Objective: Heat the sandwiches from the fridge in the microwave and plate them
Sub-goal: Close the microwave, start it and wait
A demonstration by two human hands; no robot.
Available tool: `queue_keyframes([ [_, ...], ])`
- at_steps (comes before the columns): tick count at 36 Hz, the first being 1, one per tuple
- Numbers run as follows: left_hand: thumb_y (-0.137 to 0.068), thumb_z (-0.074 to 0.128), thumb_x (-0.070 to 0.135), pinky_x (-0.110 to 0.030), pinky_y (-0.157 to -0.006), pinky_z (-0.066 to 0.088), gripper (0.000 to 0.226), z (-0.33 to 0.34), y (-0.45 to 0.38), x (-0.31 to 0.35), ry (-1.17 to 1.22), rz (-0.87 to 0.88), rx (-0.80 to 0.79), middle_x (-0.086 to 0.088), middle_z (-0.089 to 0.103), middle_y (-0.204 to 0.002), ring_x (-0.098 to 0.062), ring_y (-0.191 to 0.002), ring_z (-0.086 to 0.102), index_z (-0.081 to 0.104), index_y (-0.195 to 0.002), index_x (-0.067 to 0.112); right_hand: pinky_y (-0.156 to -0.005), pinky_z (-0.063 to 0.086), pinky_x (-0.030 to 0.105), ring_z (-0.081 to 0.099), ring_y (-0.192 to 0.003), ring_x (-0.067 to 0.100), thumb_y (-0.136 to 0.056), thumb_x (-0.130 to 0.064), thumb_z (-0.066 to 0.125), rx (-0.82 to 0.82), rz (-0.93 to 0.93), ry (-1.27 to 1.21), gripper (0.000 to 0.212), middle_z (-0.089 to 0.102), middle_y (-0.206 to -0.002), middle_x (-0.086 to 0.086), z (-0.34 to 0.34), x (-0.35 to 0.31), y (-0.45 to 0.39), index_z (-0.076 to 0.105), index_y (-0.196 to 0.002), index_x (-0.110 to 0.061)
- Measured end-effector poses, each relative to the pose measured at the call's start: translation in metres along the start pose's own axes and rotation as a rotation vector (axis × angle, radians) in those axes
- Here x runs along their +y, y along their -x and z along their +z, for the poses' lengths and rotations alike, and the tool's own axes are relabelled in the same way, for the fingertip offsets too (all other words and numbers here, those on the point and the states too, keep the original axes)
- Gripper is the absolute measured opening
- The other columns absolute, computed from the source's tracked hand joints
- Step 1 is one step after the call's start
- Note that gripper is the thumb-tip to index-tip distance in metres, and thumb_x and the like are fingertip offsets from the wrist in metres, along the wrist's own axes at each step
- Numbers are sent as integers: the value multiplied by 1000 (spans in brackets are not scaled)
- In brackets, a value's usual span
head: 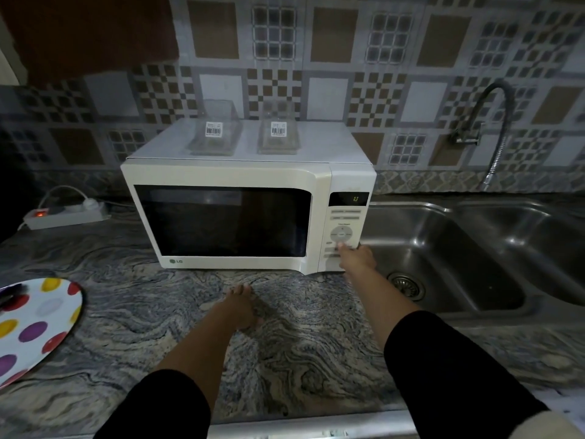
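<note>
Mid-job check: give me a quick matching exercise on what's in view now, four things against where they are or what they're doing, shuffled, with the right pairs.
Things:
1. right hand
2. left hand
3. two clear containers
4. polka-dot plate

Places or states:
A. at the left edge of the counter
B. on top of the microwave
C. fingertip on the control panel
D. resting on the counter in front of the microwave

Pairs: 1-C, 2-D, 3-B, 4-A
</note>
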State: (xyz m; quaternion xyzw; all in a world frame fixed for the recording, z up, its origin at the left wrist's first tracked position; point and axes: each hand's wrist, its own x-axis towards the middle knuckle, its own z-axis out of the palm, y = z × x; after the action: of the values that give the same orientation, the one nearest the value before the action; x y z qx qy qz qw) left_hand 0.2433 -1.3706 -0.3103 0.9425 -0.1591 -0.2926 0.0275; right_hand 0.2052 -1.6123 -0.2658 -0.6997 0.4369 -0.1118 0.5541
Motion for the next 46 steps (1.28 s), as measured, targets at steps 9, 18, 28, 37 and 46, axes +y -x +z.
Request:
queue_keyframes([
  [9,-92,53,48,-48,-120,15,96,1,-3,-2,-19,5,6,-8,-15,-160,-31,-149,-6,-12,-152,9,-87,54,49,66,-98,30,-84,-52,61,1,-20,-59,57,66,-114,10,-1,-6,4,52,-122,-10],
  [18,-93,52,49,-47,-120,14,96,2,-3,0,-19,-3,12,-8,-16,-160,-29,-149,-6,-12,-152,10,-88,54,45,65,-94,30,-75,-55,70,-52,76,-67,75,61,-123,12,-9,-13,-1,49,-129,-8],
  [28,-94,40,57,-44,-121,10,87,30,11,-19,64,93,202,0,-14,-161,-21,-149,-5,-6,-153,15,-85,42,30,53,-119,31,-88,-52,58,-141,-73,302,65,54,-132,9,11,19,40,45,-133,-7],
  [37,-102,25,44,-33,-120,3,59,72,49,-58,127,146,462,3,6,-161,-12,-149,6,11,-154,20,-108,36,38,31,-136,29,-92,-53,44,-221,-410,906,67,25,-150,10,53,91,108,31,-147,-16],
  [46,-97,46,30,-38,-118,24,46,91,66,-82,319,205,667,-8,44,-147,-25,-138,37,47,-140,11,-118,12,45,18,-144,25,-98,-50,30,-174,-655,947,55,23,-155,4,50,136,146,32,-147,-24],
])
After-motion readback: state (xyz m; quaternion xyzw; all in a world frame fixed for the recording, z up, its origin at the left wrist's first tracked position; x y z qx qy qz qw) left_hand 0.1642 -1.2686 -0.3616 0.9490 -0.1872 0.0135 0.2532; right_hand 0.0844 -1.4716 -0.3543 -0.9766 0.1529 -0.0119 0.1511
